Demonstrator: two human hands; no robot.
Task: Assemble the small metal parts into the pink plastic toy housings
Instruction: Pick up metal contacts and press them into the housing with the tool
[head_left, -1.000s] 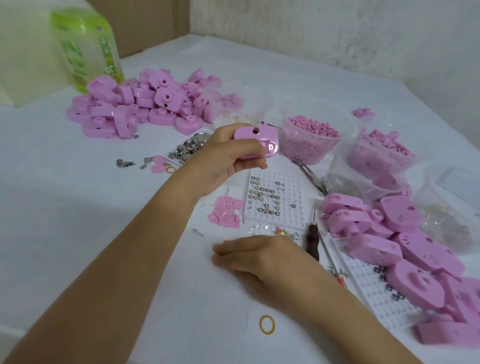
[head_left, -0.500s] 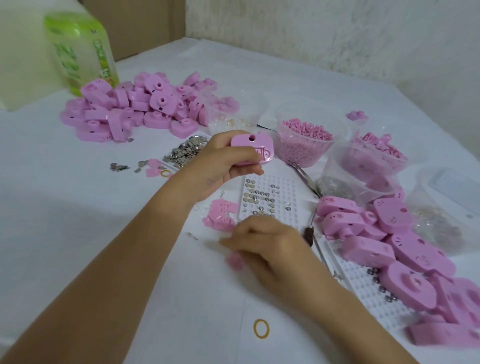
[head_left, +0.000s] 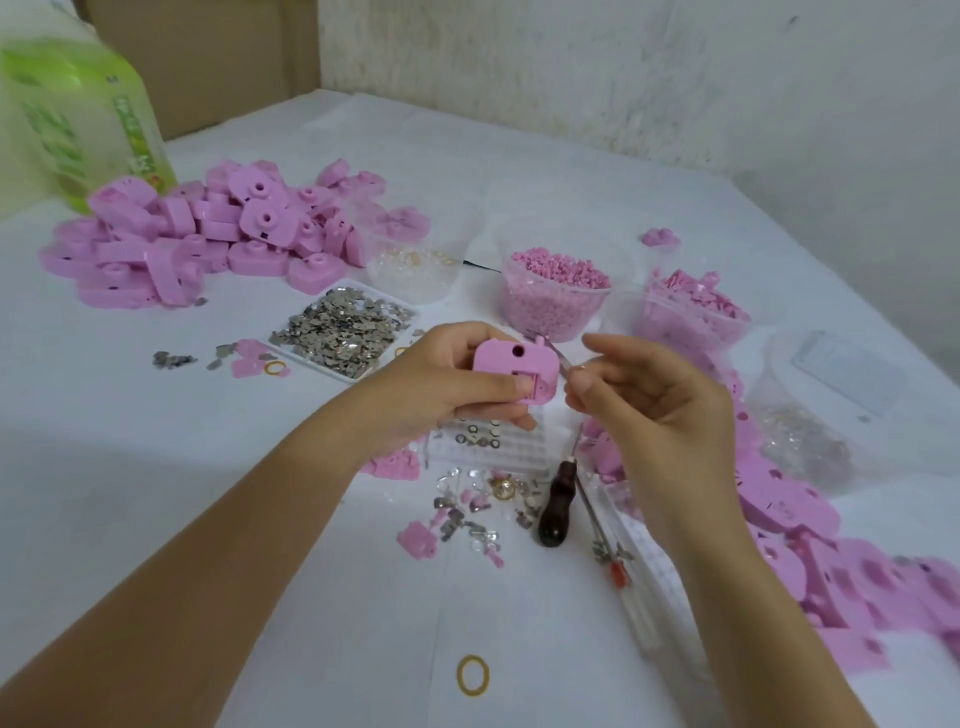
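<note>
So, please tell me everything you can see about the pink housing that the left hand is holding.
The pink housing looks like smooth plastic, rounded, with a dark round hole near its top, a small nub on top and a rectangular recess low on its face. The left hand grips it in the air, thumb on the recess. The right hand is close beside it; contact is unclear.

The fingers of the left hand cover the lower side of the small pink plastic toy housing, and whether the curled fingertips of the right hand pinch any part beside it is too small to tell. The green-labelled plastic bottle at far left is blurred and cut by the picture's edge, as is the heap of pink housings at the right.
</note>
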